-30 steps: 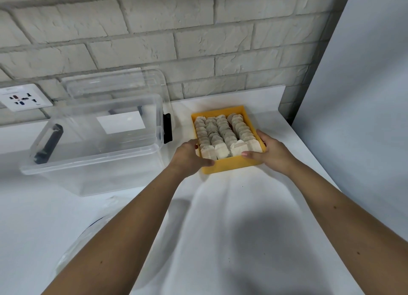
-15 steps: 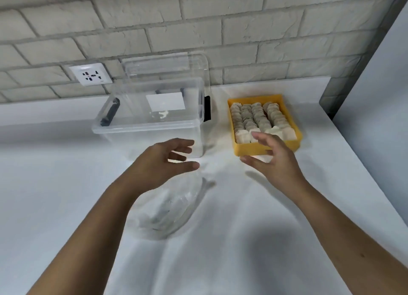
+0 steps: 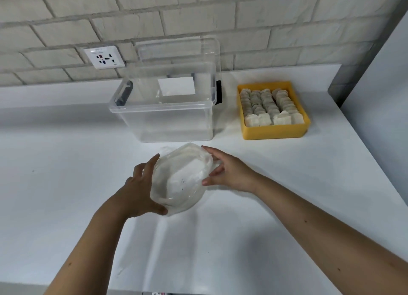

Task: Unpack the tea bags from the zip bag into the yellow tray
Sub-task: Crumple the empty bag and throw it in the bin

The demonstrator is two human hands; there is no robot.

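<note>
A clear, crumpled zip bag (image 3: 182, 180) is lifted just above the white counter in front of me, and it looks empty. My left hand (image 3: 139, 189) grips its left and lower edge, thumb under the bottom. My right hand (image 3: 225, 170) holds its right edge between fingers and thumb. At the back right stands the yellow tray (image 3: 274, 132), packed with rows of pale tea bags (image 3: 270, 107). Both hands are well clear of the tray.
A clear plastic storage box (image 3: 165, 109) with dark handles stands open behind the bag, its lid leaning on the brick wall. A wall socket (image 3: 103, 57) sits to its left. A grey panel (image 3: 375, 91) bounds the counter on the right.
Both hands left the yellow tray, moved back toward me and took hold of the zip bag, which now sits between them. The view has shifted left and widened.
</note>
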